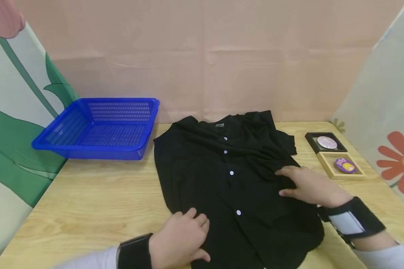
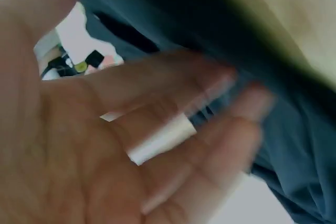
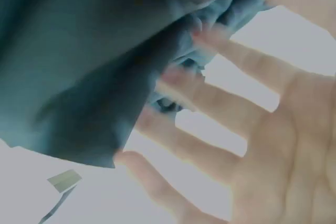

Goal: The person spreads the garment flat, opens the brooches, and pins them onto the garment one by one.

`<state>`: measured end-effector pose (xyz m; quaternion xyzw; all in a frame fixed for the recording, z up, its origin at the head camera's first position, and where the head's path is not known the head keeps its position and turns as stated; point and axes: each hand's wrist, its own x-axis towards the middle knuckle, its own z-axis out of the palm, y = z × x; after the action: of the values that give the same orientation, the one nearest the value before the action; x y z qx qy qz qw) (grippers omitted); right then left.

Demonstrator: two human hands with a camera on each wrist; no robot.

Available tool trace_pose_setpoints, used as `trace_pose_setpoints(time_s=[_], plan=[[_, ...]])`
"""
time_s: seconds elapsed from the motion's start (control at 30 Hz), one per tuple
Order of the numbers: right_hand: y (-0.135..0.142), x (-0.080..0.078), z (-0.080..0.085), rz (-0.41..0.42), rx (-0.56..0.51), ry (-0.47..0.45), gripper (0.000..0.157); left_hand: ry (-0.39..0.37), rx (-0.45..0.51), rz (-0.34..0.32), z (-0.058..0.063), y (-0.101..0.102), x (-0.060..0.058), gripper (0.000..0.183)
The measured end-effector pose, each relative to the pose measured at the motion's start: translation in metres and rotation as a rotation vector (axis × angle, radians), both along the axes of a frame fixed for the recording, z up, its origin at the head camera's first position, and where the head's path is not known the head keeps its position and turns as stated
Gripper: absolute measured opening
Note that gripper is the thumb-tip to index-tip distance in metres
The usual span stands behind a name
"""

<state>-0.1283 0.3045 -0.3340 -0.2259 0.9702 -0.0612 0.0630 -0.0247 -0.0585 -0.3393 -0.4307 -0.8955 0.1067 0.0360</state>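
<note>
A black button-up shirt (image 1: 202, 172) with white buttons lies front up on the wooden table, its collar toward the back wall. Over its lower left edge is my left hand (image 1: 180, 239), fingers spread and slightly bent; in the left wrist view the fingers (image 2: 210, 156) are blurred against the dark cloth. My right hand (image 1: 311, 186) reaches in from the right, its fingertips at the shirt's right side below the sleeve. Gaps show between the extended right fingers (image 3: 210, 93) in the right wrist view, the tips right at the fabric. Neither hand grips the cloth.
A blue plastic basket (image 1: 102, 154) stands at the back left of the table (image 1: 97, 201). Two small square trays, one black (image 1: 310, 139) and one wooden (image 1: 330, 172), each holding a round badge, sit at the right. Fabric walls enclose the back and sides.
</note>
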Motion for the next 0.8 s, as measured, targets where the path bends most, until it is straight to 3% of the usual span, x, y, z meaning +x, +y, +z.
trace_pose_setpoints(time_s=[0.13, 0.2, 0.27, 0.43, 0.53, 0.6, 0.73, 0.8], plan=[[0.008, 0.028, -0.008, 0.051, 0.023, -0.123, 0.069, 0.017, -0.001, 0.065, -0.010, 0.004, 0.006, 0.058], [0.007, 0.037, -0.012, 0.048, 0.036, -0.154, 0.077, -0.004, 0.030, 0.104, -0.011, 0.004, 0.001, 0.054], [0.005, 0.042, -0.016, 0.064, 0.039, -0.126, 0.077, -0.053, 0.069, 0.129, -0.009, 0.000, -0.007, 0.049], [-0.005, 0.039, -0.022, 0.204, 0.016, 0.063, 0.049, -0.200, 0.135, 0.098, -0.005, -0.015, -0.035, 0.029], [-0.007, 0.032, -0.015, 0.204, -0.036, 0.127, 0.036, -0.336, 0.188, 0.071, -0.002, -0.023, -0.051, 0.019], [-0.009, 0.029, -0.007, 0.164, -0.108, 0.217, 0.037, -0.379, 0.254, 0.061, 0.006, -0.029, -0.061, 0.021], [-0.019, 0.028, 0.006, 0.097, -0.276, 0.506, 0.040, -0.227, 0.432, 0.034, 0.032, -0.046, -0.071, 0.033], [-0.023, 0.030, 0.009, 0.117, -0.282, 0.582, 0.040, -0.156, 0.476, 0.037, 0.043, -0.055, -0.071, 0.037]])
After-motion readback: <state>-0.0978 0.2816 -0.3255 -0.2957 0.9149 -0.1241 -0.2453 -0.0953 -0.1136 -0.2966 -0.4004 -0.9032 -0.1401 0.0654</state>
